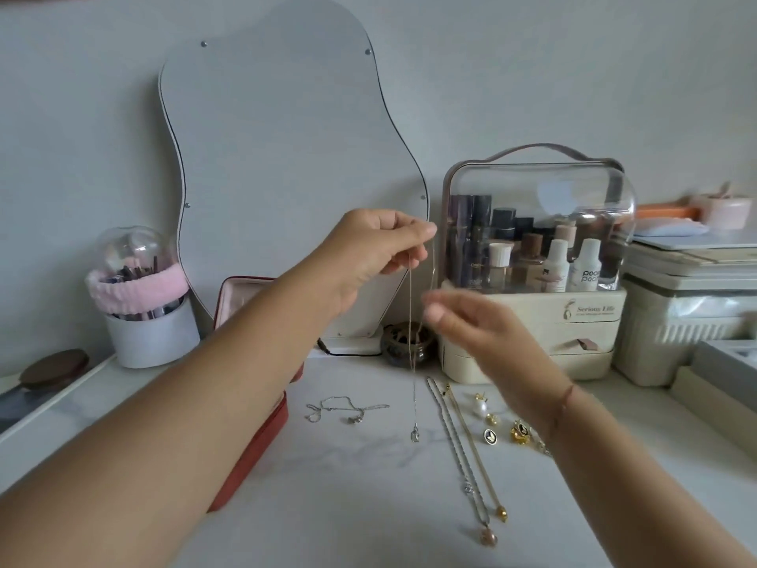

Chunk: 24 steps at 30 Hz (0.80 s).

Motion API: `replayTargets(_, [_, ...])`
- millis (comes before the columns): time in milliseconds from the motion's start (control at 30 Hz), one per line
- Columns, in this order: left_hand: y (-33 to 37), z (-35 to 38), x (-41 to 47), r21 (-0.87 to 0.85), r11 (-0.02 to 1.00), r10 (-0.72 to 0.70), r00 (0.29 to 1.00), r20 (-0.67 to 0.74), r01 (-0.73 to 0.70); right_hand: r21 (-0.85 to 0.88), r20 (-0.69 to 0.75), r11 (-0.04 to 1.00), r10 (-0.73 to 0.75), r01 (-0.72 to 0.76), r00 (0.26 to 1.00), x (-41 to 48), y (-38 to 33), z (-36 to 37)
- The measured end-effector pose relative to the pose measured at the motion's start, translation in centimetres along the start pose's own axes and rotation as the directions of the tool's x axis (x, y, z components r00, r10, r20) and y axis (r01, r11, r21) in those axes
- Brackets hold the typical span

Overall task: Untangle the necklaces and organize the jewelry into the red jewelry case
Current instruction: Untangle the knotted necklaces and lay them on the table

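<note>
Thin necklace [411, 321], frame centre: pinched at its top by the left hand [368, 256], hanging straight, pendant [415, 436] low near the bench [368, 506]. Right hand [483, 342], centre right: blurred beside the chain; pinching or spread cannot be told. Red case [262, 440], open, lower left behind the left forearm; two long necklaces [463, 453] and earrings [491, 420] lower centre.

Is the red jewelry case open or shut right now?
Open. The red case has its lid standing upright, showing pale pink lining; an arm hides most of its inside.
</note>
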State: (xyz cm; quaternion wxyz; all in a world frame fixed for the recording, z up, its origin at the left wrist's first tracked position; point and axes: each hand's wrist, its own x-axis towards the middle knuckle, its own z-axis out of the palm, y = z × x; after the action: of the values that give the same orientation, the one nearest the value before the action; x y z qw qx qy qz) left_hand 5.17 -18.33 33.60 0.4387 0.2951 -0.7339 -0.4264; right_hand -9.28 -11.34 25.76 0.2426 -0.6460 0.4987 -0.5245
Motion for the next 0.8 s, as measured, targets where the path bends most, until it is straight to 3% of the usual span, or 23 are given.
replayTargets(67, [0.5, 0.0, 0.1, -0.014, 1.000, 0.006, 1.000, -0.015, -0.006, -0.152, 0.077, 0.986, 0.077, -0.064, 0.994, -1.7, 2.1, 1.0])
replayTargets(167, [0.9, 0.2, 0.3, -0.045, 0.999, 0.002, 0.999, -0.036, -0.004, -0.323, 0.059, 0.942, 0.115, -0.090, 0.992, -3.7, 4.7, 2.3])
replayTargets(400, [0.0, 0.4, 1.4, -0.088, 0.996, -0.034, 0.988, -0.152, 0.021, -0.254, -0.205, 0.950, 0.130, -0.181, 0.970, -7.7, 5.8, 3.8])
replayTargets(533, [-3.1, 0.6, 2.5, -0.082, 0.990, -0.127, 0.976, -0.177, 0.114, -0.232, -0.345, 0.948, 0.131, -0.220, 0.929, -10.4, 5.8, 4.4])
replayTargets(667, [-8.2, 1.8, 3.0, -0.053, 0.969, -0.249, 0.956, -0.153, 0.243, -0.289, -0.384, 0.925, 0.124, -0.247, 0.915, -12.7, 6.3, 5.7])
replayTargets(800, [-13.0, 2.8, 2.9, -0.013, 0.939, -0.341, 0.926, -0.160, 0.344, -0.479, -0.470, 0.858, -0.075, -0.183, 0.880, -14.1, 8.2, 7.3])
